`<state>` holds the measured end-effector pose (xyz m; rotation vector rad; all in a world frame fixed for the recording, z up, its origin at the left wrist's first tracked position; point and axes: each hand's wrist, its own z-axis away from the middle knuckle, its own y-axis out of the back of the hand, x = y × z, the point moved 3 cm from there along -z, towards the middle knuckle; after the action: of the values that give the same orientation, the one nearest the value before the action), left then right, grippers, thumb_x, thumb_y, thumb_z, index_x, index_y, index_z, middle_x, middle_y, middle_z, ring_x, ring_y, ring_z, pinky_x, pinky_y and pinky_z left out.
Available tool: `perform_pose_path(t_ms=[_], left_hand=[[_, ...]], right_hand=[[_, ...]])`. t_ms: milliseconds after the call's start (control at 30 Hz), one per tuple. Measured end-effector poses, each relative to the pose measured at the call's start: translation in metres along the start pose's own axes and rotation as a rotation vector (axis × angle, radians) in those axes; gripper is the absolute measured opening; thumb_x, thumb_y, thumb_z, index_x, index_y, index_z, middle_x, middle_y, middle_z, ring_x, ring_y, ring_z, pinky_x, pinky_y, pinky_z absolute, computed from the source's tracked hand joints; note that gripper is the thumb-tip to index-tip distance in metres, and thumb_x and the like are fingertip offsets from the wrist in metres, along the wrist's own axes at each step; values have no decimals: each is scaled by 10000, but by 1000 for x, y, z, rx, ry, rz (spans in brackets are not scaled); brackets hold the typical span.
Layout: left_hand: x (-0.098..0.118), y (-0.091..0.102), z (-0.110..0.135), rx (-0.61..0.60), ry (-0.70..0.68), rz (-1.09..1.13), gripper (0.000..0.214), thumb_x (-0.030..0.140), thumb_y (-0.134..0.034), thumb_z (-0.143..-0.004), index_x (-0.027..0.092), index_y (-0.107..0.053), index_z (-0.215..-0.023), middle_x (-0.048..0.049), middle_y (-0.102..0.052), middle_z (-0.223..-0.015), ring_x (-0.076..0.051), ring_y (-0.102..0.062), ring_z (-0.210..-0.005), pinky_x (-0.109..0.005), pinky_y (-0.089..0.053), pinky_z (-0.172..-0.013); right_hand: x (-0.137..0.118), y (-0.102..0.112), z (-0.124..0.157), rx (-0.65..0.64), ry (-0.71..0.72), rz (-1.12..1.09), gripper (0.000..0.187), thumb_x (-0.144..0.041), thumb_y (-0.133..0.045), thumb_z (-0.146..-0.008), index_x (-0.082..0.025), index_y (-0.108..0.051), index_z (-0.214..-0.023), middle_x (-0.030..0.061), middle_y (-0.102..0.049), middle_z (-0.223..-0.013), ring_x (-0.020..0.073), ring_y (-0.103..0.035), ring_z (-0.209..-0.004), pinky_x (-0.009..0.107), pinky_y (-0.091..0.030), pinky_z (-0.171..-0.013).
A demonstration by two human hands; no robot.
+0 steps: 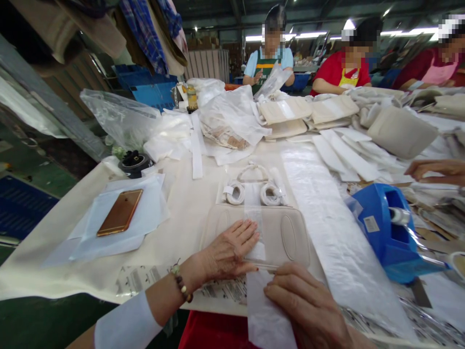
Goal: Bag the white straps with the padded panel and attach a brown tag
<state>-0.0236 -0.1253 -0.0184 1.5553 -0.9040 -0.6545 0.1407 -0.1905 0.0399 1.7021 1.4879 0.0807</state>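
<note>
A flat beige bag with oval outlines lies on the table before me. My left hand rests on it, fingers stretched out and pressed flat over its left and middle part. Across the bag runs a thin white strip, whose lower end hangs past the near table edge. The curled fingers of my right hand grip the right side of that hanging end; the thumb is hidden. Just beyond the bag, two coiled beige straps and a handle lie in clear plastic.
A phone lies on white sheets at left. To the right are flat plastic bags and a blue tape dispenser. Another person's hand reaches in at far right. Beige pieces are piled behind; co-workers stand beyond.
</note>
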Motion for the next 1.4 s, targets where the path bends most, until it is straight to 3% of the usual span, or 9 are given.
perform_pose_path(t_ms=[167, 267, 400, 733, 1000, 1067, 1167, 1300, 1400], left_hand=[[2, 4, 2, 55, 23, 98, 377, 230, -431, -857, 39, -537, -1165, -223, -493, -1325, -306, -406, -1288, -464, -307, -1103], [3, 6, 1, 120, 27, 169, 212, 172, -416, -816, 115, -609, -881, -150, -637, -1055, -254, -548, -1090, -438, -344, -1080], [4, 3, 3, 137, 35, 233, 132, 176, -457, -783, 142, -584, -789, -86, -633, -862, -204, -574, -894, -406, -392, -1043], [6, 8, -5, 431, 132, 163, 240, 144, -408, -908, 132, -588, -750, -63, -614, -731, -174, -594, -770, -294, -534, -739], [7, -19, -18, 408, 175, -248, 419, 85, -221, -914, 3, -567, -1135, -170, -608, -1149, -257, -511, -1146, -375, -373, -1012], [7, -22, -15, 344, 182, -292, 421, 83, -249, -891, 10, -543, -1183, -169, -586, -1210, -265, -482, -1190, -394, -336, -1025], [5, -23, -13, 235, 192, -326, 458, 70, -321, -827, 30, -499, -1247, -173, -543, -1287, -279, -439, -1238, -444, -289, -1025], [3, -21, -15, 232, 195, -334, 515, 29, -352, -736, 72, -531, -1218, -157, -541, -1307, -270, -428, -1249, -476, -202, -1043], [0, -22, -15, 321, 219, -268, 482, 48, -385, -715, 108, -589, -1147, -156, -566, -1280, -255, -461, -1222, -456, -175, -1065]], right_hand=[[51, 2, -33, 111, -127, 78, 208, -81, -458, -872, -175, -638, -833, 32, -614, -714, 142, -566, -693, 235, -478, -620], [86, -12, -40, 87, -242, 124, 202, -73, -501, -845, -177, -644, -746, 20, -603, -689, 134, -567, -669, 220, -459, -605], [114, -33, -34, 58, -333, 229, 229, -62, -482, -845, -169, -645, -725, 28, -596, -688, 142, -550, -659, 227, -440, -598], [117, -50, -29, 157, -356, 415, 275, -147, -489, -888, -187, -530, -618, 24, -542, -653, 155, -491, -659, 254, -387, -604], [119, -52, -34, 153, -448, 410, 214, -128, -467, -867, -188, -532, -672, 39, -561, -676, 180, -522, -661, 292, -434, -602], [111, -41, -31, 227, -482, 343, 101, -167, -470, -875, -165, -571, -870, 47, -582, -747, 171, -541, -650, 295, -468, -595], [92, 2, -13, 366, -495, 329, 257, -269, -535, -869, -170, -526, -1106, 36, -576, -808, 146, -533, -611, 274, -476, -555], [75, 95, 43, 574, -632, 794, 300, -448, -553, -843, -205, -606, -1010, 78, -606, -901, 228, -576, -801, 381, -463, -730], [79, 155, 91, 670, -825, 891, 405, -574, -515, -786, -198, -636, -874, 110, -615, -952, 293, -563, -946, 453, -430, -831]])
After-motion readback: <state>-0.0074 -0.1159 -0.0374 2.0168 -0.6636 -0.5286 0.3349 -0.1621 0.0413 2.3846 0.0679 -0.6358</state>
